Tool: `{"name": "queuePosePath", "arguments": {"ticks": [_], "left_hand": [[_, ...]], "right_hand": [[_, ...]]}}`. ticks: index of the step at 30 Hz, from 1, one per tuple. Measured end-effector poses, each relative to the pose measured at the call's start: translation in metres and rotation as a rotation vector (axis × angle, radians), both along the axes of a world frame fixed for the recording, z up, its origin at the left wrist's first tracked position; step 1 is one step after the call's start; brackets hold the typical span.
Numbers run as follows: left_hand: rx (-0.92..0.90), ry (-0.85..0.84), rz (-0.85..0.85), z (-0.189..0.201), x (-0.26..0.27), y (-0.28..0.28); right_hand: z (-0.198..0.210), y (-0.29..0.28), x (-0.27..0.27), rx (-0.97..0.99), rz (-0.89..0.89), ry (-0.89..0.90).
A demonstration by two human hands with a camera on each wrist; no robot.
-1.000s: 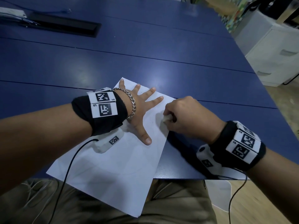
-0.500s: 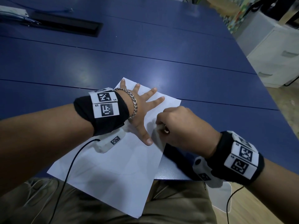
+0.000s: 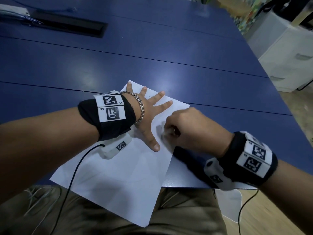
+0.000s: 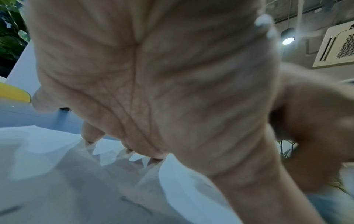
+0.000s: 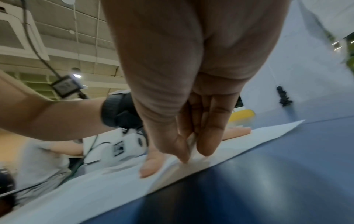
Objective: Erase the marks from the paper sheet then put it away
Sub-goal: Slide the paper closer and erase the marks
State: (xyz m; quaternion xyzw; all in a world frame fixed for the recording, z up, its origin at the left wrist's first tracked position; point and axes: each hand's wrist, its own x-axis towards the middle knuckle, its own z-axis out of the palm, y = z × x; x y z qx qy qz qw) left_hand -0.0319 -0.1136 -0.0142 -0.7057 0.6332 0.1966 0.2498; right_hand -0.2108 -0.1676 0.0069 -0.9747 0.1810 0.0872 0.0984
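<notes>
A white paper sheet (image 3: 118,175) lies askew on the blue table (image 3: 152,48), its near corner hanging over the edge above my lap. My left hand (image 3: 150,109) presses flat on the sheet's far part with fingers spread. Just right of its thumb, my right hand (image 3: 189,128) pinches a small white eraser (image 3: 166,132) against the paper near its right edge; the eraser is blurred. The right wrist view shows the eraser (image 5: 191,145) between thumb and fingers, touching the paper (image 5: 114,189). Faint pencil marks (image 4: 134,203) show on the paper (image 4: 57,181) under my left palm (image 4: 153,75).
A black cable slot (image 3: 67,25) and a white power strip (image 3: 13,10) sit at the table's far left. A white drawer cabinet (image 3: 288,56) stands on the floor to the right. Wrist-camera cables hang off the near table edge.
My right hand has slid with the eraser a little toward me and left along the paper's right edge, ending beside the left thumb. The left hand and the sheet have stayed in place.
</notes>
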Motion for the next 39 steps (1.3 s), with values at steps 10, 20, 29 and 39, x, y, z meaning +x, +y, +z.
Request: {"name": "queuePosePath", "arguments": {"ticks": [10,20,29,39], "left_hand": [[0.004,0.010,0.006,0.002,0.000,0.002],[0.006,0.037,0.008,-0.001,0.005,0.002],[0.006,0.021,-0.002,-0.004,0.005,0.001],[-0.025,0.053,-0.021,-0.004,0.009,0.002]], "right_hand": [[0.019,-0.059,-0.016,0.115,-0.337,-0.381],[-0.006,-0.051,0.002,0.106,-0.220,-0.224],[0.000,-0.030,0.003,0.097,-0.053,-0.034],[0.021,-0.053,-0.018,0.154,-0.224,-0.188]]}}
